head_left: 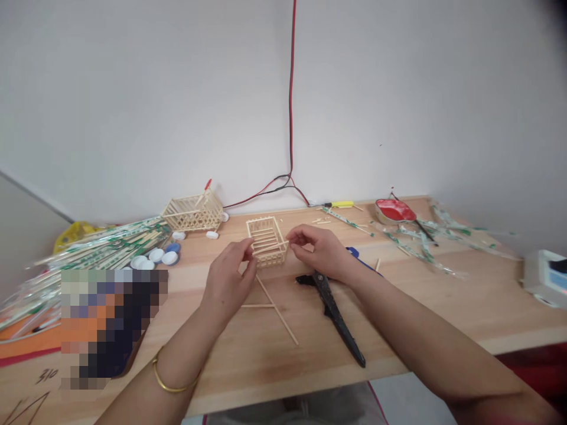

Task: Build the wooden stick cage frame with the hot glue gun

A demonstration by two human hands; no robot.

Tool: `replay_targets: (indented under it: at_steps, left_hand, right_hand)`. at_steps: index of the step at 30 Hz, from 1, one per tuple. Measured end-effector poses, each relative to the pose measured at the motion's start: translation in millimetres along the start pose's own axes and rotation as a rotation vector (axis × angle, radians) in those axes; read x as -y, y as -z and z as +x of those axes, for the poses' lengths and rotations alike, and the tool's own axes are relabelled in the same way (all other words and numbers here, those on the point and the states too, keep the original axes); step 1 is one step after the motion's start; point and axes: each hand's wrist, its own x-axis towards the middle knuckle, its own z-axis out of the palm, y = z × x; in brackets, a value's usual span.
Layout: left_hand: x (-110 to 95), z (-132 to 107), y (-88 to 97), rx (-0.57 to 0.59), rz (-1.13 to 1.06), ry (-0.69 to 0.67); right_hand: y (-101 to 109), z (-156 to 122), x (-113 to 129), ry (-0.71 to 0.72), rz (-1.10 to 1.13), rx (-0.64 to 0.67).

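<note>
A small open box frame built of thin wooden sticks [267,241] stands on the wooden table [398,307]. My left hand [228,282] pinches its left near corner with thumb and fingers. My right hand [319,251] is curled at its right side, fingertips closed on the frame's right edge. Two loose sticks [277,308] lie crossed on the table just below the frame, between my hands. A black pair of scissors [336,316] lies under my right wrist, pointing toward the near edge.
A second stick basket [194,212] sits at the back left beside bottle caps [155,256] and a heap of wrapped chopsticks [88,251]. Torn wrappers [425,242], a red dish [394,210], a yellow-handled tool [339,204] and red-black wires [290,118] lie behind. A white device [547,277] sits far right.
</note>
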Motion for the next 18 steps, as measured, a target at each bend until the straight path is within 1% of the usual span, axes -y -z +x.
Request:
replay_targets:
  at_steps: [3,8,18]
  left_hand:
    - [0.8,-0.6,-0.2,0.019,-0.039,0.010]
    - [0.5,0.0,2.7,0.017,-0.097,0.039]
    - [-1.7,3.9,6.8,0.024,-0.155,0.038]
  right_hand:
    - [-0.4,0.1,0.0,0.002,-0.010,0.008]
    - [-0.6,-0.7,0.6,-0.004,0.002,0.005]
    - [-1.5,-1.1,-0.4,-0.016,0.021,-0.015]
